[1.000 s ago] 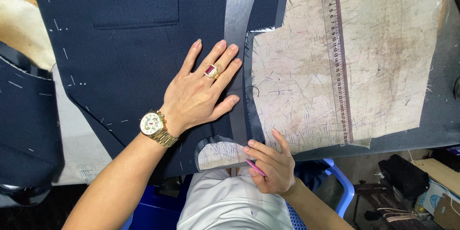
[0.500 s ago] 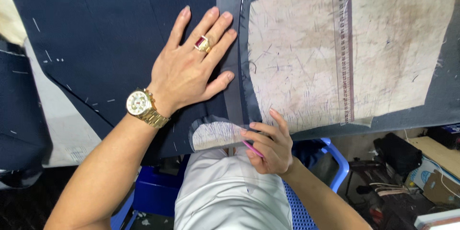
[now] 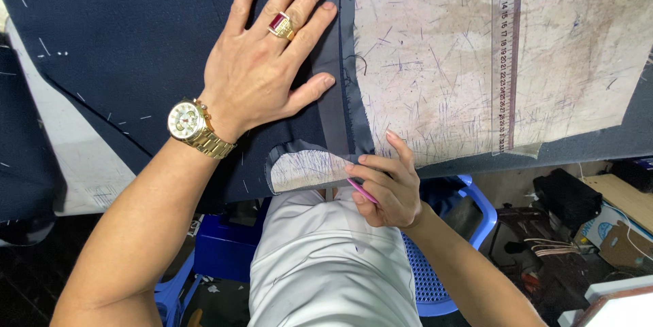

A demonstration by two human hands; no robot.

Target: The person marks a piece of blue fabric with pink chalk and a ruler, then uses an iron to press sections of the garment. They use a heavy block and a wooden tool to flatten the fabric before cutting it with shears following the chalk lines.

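My left hand [image 3: 269,61] lies flat with spread fingers on a dark navy fabric piece [image 3: 129,34], pressing it to the table; it wears a gold ring with a red stone and a gold wristwatch [image 3: 185,121]. My right hand [image 3: 386,187] sits at the table's near edge, pinching the fabric's grey lining edge [image 3: 337,129] and gripping a thin pink marker [image 3: 364,191] between the fingers. A rounded corner of the fabric is folded back, showing the scratched table top [image 3: 303,170] beneath.
A worn, scribbled work surface [image 3: 435,48] spreads to the right with a clear ruler [image 3: 507,55] lying along it. More navy cloth [image 3: 24,143] hangs at the left. Blue plastic stools [image 3: 469,204] and boxes [image 3: 622,235] stand on the floor below.
The view has moved closer and lower over the table edge. My left hand has stayed flat on the fabric; my right hand keeps its hold at the edge.
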